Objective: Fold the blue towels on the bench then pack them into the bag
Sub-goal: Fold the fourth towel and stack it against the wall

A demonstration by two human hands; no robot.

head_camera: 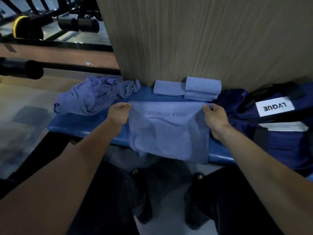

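bench (94, 122), towel (169, 133) between hands

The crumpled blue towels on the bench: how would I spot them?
Find the long blue padded bench before the wooden wall panel. At its left end lies the crumpled heap of blue towels, the only cloth there neither folded nor held.

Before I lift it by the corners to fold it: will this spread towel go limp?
Likely floppy: the towel already droops over the bench edge. Probably light, since the left hand and right hand merely pinch its corners. Expect sagging in the middle.
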